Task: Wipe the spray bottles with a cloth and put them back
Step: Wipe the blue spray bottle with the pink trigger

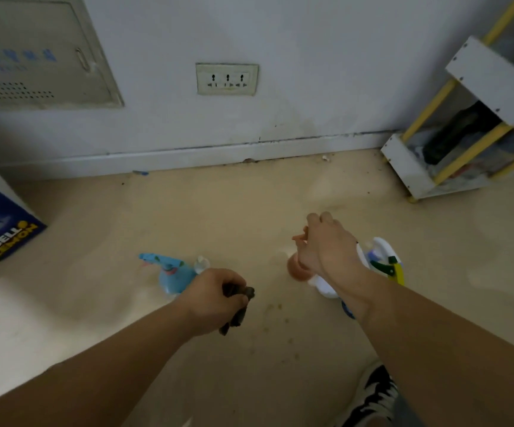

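My left hand [215, 298] is closed around a dark bunched cloth [238, 312] low over the floor. Just behind it stands a light blue spray bottle [172, 271], with a small clear bottle top [201, 262] beside it. My right hand [320, 243] grips the head of an orange-pink spray bottle [296, 269] and holds it above the floor; the hand hides most of the trigger. Behind my right wrist stand a white bottle [323, 286] and a white spray bottle with a green and yellow trigger [386, 261].
A wall with a socket plate [227, 79] and a baseboard runs across the back. A white and yellow rack [453, 155] holding rags stands at the right. A blue printed box [0, 229] sits at the left. My shoe [373, 392] shows at the bottom right.
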`<state>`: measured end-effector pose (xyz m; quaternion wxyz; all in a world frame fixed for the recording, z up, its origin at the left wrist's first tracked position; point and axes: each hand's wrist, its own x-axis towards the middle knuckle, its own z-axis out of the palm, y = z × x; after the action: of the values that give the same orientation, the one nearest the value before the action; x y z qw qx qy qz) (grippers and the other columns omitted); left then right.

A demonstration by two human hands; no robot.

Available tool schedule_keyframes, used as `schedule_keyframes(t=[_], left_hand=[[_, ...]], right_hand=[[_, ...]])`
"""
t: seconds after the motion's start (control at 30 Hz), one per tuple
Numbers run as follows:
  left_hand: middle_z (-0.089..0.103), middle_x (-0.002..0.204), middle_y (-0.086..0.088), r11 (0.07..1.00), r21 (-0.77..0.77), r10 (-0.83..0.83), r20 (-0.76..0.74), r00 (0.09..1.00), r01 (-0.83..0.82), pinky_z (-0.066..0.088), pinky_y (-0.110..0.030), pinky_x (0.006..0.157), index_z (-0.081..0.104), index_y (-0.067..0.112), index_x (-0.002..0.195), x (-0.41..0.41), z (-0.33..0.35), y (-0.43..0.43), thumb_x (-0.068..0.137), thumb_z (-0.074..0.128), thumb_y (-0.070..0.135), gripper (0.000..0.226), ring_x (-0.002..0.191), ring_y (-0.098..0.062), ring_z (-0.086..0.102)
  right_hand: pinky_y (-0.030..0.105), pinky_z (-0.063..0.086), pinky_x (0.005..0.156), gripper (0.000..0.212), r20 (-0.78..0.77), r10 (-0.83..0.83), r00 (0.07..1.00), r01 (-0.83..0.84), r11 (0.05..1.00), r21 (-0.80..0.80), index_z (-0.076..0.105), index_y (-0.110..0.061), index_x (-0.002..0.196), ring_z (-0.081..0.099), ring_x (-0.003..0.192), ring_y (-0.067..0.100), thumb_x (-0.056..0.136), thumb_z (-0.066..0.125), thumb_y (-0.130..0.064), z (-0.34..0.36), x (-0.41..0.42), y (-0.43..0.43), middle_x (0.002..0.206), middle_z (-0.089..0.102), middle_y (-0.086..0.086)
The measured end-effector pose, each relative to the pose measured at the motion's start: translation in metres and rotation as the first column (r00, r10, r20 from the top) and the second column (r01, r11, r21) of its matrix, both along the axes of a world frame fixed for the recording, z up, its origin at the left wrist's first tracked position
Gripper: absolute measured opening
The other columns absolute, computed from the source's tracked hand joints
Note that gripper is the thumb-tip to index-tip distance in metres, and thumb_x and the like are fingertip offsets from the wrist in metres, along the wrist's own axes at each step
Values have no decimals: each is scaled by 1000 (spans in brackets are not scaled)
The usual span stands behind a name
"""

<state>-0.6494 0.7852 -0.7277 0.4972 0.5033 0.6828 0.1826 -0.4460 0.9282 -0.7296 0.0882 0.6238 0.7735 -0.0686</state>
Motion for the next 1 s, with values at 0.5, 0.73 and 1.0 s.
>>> schedule_keyframes(t=[0.5, 0.73, 1.0], left_hand=[[76, 85, -10, 923, -83, 376, -1, 927, -375, 58, -20, 54, 78, 14, 89, -117, 45, -91, 92, 66, 7, 13, 62, -11, 70], [75, 89, -6, 886, -72, 459, -16, 888, -459, 60, -29, 69, 79, 15, 92, -149, 30, -90, 89, 64, 9, 16, 80, -18, 71], [73, 92, -7, 844, -106, 520, -71, 851, -525, 59, -30, 72, 78, 10, 96, -160, 8, -77, 90, 67, 12, 13, 81, -17, 68]], right_hand=[[37, 56, 85, 20, -334, 201, 921, -298, 916, -270, 73, -27, 98, 66, 92, 20, 93, 55, -35, 35, -141, -89, 98, 70, -4], [35, 52, 91, 59, -399, 25, 916, -138, 957, -256, 54, -29, 135, 63, 112, 21, 83, 71, -50, -30, -171, -96, 125, 56, 0], [35, 52, 80, 44, -408, 156, 899, -272, 931, -244, 64, -30, 117, 61, 98, 16, 83, 70, -58, -54, -202, -75, 110, 59, -5]])
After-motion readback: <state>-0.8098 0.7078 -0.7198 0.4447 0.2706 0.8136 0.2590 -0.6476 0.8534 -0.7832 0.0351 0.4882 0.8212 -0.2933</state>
